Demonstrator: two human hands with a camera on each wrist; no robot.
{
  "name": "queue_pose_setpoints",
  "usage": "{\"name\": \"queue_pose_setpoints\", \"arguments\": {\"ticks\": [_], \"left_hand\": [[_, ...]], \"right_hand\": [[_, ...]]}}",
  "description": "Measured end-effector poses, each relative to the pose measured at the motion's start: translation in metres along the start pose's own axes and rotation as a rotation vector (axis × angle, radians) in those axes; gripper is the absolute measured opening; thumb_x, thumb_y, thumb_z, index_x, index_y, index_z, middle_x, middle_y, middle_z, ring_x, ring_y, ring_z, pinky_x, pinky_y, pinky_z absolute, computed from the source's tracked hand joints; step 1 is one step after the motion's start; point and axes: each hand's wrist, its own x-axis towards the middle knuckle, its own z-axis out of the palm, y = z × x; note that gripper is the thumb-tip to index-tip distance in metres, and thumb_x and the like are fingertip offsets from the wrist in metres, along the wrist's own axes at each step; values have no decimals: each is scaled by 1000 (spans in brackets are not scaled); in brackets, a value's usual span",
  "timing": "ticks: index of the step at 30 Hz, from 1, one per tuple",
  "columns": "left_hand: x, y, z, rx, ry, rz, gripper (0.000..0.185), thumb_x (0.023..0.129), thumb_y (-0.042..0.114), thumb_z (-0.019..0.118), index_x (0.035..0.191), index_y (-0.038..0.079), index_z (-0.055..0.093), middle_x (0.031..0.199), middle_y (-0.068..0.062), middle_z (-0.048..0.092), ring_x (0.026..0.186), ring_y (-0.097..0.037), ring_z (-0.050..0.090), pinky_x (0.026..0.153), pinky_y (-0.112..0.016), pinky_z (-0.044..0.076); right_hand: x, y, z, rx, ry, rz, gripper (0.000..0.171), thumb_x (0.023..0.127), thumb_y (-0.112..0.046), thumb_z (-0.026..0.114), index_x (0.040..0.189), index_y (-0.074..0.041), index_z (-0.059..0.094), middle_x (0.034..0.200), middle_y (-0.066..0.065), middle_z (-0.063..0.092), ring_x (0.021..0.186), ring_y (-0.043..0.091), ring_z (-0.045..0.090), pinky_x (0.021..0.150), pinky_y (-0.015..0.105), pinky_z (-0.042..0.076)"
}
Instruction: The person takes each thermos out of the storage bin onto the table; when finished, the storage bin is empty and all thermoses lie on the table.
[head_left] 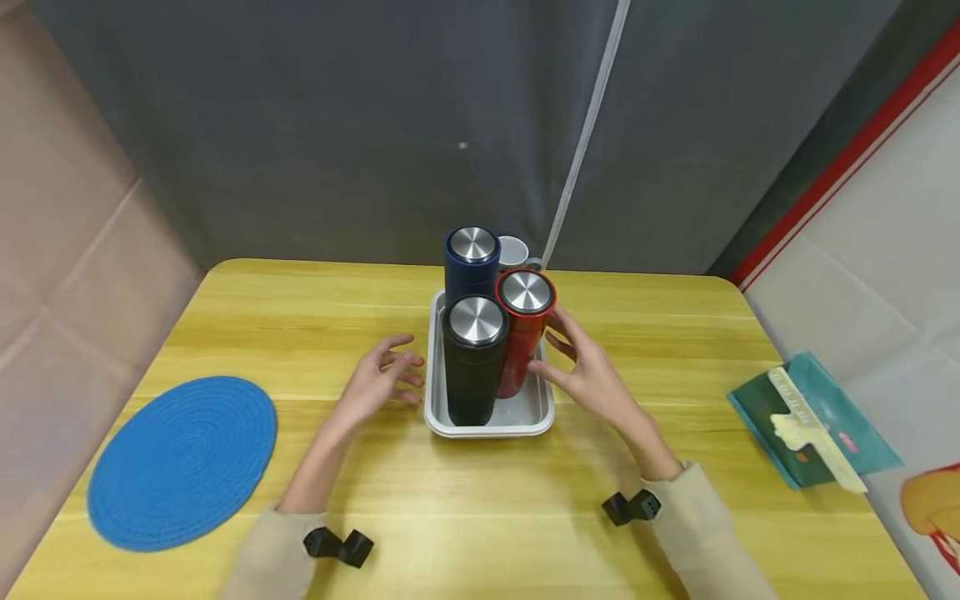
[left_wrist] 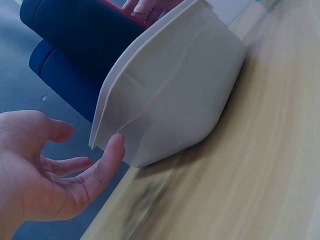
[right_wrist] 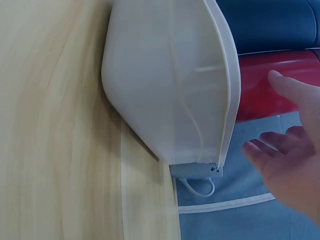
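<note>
head view: a white tray (head_left: 542,414) on the yellow wooden tabletop (head_left: 480,517) carries three upright cylindrical flasks with brushed-metal lids: black flask (head_left: 472,371), red flask (head_left: 522,337), blue flask (head_left: 470,267). left hand (head_left: 378,379) spread, just beside the tray's left rim; right hand (head_left: 588,367) spread, fingertips at the red flask. tall, smooth flasks could topple if the tray is jolted or tilted. a woven blue mat (head_left: 183,461) lies well apart.

left wrist view: fingers (left_wrist: 102,162) relaxed, near the tray's smooth plastic wall (left_wrist: 175,95).

right wrist view: fingers (right_wrist: 280,82) straight beside the glossy red flask (right_wrist: 270,92); contact unclear.

Bright even light, blurred wrist views
</note>
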Motion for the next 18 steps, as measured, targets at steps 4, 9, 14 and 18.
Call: {"name": "queue_pose_setpoints", "arguments": {"ticks": [4,9,14,18], "left_hand": [[-4,-2,7,-24,6,-42,46,102,12,47,145,0,36,120,-26,55,84,-24,64,70,-39,62],[-7,-6,14,-36,-13,-49,46,100,12,51,144,1,40,119,-22,54,84,-23,63,69,-34,61],[-14,-6,11,-36,7,-50,45,99,11,54,142,4,43,116,-20,53,82,-21,63,65,-34,61],[-21,-5,7,-19,24,-45,46,98,9,55,142,2,42,116,-20,51,81,-21,63,62,-34,60]], "right_hand": [[1,-2,2,21,12,-4,89,81,-1,76,153,-11,25,150,11,38,134,27,42,105,38,45],[-1,-2,7,34,63,-12,86,79,1,78,150,-8,30,145,13,43,129,29,46,99,41,50],[7,-4,17,50,60,-13,82,80,-3,79,147,-9,33,141,11,46,125,27,48,97,43,52],[13,-6,27,37,62,-21,78,79,-4,79,144,-6,36,137,13,49,121,28,51,94,44,54]]}}
